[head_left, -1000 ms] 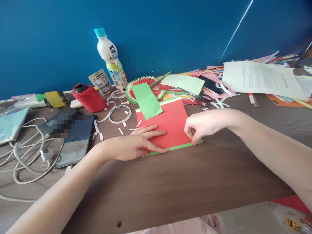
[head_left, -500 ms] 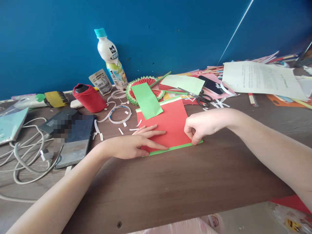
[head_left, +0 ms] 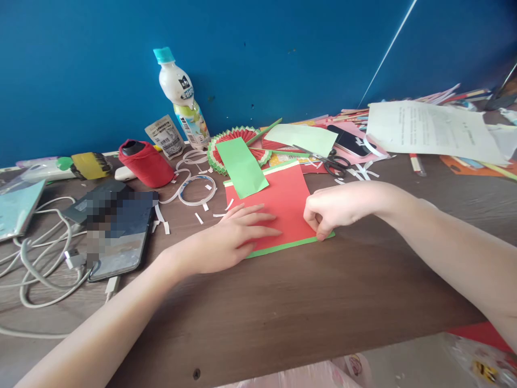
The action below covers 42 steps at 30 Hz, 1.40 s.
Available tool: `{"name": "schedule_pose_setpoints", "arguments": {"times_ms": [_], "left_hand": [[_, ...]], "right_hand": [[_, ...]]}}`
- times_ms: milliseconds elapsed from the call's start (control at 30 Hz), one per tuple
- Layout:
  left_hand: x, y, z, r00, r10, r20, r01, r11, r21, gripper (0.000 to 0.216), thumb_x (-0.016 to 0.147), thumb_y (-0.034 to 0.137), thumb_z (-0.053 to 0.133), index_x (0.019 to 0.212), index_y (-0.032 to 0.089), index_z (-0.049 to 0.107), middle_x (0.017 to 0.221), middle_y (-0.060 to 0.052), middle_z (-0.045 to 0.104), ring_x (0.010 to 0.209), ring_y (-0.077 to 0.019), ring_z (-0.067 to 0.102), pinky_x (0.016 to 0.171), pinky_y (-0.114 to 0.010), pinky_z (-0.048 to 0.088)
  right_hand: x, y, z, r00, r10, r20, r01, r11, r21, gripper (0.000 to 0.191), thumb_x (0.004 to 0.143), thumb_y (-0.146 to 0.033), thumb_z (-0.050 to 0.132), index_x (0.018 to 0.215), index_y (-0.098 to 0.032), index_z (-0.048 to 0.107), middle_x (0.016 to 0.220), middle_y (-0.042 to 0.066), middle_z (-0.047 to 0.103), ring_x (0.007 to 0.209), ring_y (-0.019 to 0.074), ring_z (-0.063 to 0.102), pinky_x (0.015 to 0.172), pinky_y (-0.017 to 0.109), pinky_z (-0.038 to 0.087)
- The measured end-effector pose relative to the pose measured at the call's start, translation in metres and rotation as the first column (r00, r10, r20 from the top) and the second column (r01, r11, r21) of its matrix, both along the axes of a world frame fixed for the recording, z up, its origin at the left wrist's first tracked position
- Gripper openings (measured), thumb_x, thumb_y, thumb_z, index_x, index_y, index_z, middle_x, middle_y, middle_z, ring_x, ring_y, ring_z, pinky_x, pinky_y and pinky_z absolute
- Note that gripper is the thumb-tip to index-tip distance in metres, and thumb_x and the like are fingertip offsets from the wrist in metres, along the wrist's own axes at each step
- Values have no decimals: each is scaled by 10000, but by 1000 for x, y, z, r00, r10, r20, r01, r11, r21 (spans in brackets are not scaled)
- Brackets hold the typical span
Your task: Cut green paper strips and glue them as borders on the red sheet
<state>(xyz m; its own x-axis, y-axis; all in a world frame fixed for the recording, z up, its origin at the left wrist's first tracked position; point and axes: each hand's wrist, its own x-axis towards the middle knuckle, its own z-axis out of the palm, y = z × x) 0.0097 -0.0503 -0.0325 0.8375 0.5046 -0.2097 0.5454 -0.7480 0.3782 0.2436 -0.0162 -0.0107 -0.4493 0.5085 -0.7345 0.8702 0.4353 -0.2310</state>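
A red paper sheet (head_left: 285,202) with a green strip along its near edge lies flat on the brown desk (head_left: 283,302). My left hand (head_left: 228,240) rests on the sheet's near left corner, fingers stretched out flat. My right hand (head_left: 331,210) is curled into a pinch on the sheet's near right corner, thumb and fingertips pressed against the edge. A loose green paper rectangle (head_left: 241,166) lies over the sheet's far left corner.
Scissors (head_left: 333,161), a folded paper fan (head_left: 238,145), a drink bottle (head_left: 181,99), a red pouch (head_left: 145,161), white paper strips (head_left: 196,191) and stacked coloured paper sit behind. A phone (head_left: 121,237) and cables (head_left: 40,264) lie left. A printed sheet (head_left: 432,132) lies right.
My left hand has slid slightly up and right over the red sheet's corner. My right hand has stayed pinched on the near right corner.
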Motion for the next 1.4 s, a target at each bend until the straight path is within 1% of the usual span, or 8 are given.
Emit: {"name": "schedule_pose_setpoints", "arguments": {"times_ms": [33,133,267,367,467,667,967,1400], "left_hand": [[4,-3,-2,1000,9,28,-11,999,42,466,892,156,306,1317,299,431,1465,24,314,1369,-202,206,1114,-434,183],[14,-11,-10,995,-72,74,66,994,86,485,917,187,256,1388,290,307,1471,25,301,1369,-170,209,1129,-413,141],[18,-16,-26,993,-119,25,115,983,141,507,932,312,259,1430,295,167,1509,25,165,1393,-205,111,1131,-449,56],[17,-16,-32,992,-123,-10,123,973,194,520,925,388,271,1428,295,180,1512,16,139,1396,-227,71,1125,-474,21],[17,-15,-32,992,-126,-20,127,967,221,529,916,411,286,1423,284,208,1513,3,138,1396,-235,71,1126,-475,40],[21,-17,-30,990,-134,42,121,966,229,503,917,334,273,1415,266,245,1495,1,222,1385,-216,154,1128,-462,76],[26,-19,-33,993,-120,-4,119,972,202,495,929,364,244,1420,306,213,1512,13,152,1395,-207,100,1129,-457,59],[25,-19,-34,992,-124,-17,124,967,221,503,926,359,261,1423,311,194,1514,20,151,1395,-205,100,1129,-451,63]], "right_hand": [[0,0,0,1000,-1,0,1,1000,-3,142,662,-318,555,644,-180,581,671,12,586,528,113,448,500,266,262],[0,1,0,1000,5,-5,-5,1000,-8,153,669,-329,547,648,-181,581,669,13,588,551,120,467,509,267,266],[0,2,-2,1000,6,-18,-7,1000,-26,169,673,-337,547,639,-174,579,665,19,602,555,119,470,520,270,265],[1,3,-3,1000,9,-29,-10,999,-36,171,670,-339,563,643,-171,586,682,21,620,563,121,477,525,268,272],[2,4,-3,1000,15,-23,-16,999,-32,157,658,-332,575,646,-176,592,680,16,625,567,125,480,523,266,277],[2,4,-2,1000,17,-27,-18,999,-29,149,648,-321,572,645,-174,598,671,12,621,555,119,472,516,266,265],[2,5,-2,1000,4,-26,-5,999,-47,163,669,-328,563,648,-172,604,677,19,628,559,120,472,514,266,267],[8,11,-1,997,25,-76,-31,996,-84,185,721,-336,519,662,-177,593,690,13,611,590,123,483,531,268,293]]}}
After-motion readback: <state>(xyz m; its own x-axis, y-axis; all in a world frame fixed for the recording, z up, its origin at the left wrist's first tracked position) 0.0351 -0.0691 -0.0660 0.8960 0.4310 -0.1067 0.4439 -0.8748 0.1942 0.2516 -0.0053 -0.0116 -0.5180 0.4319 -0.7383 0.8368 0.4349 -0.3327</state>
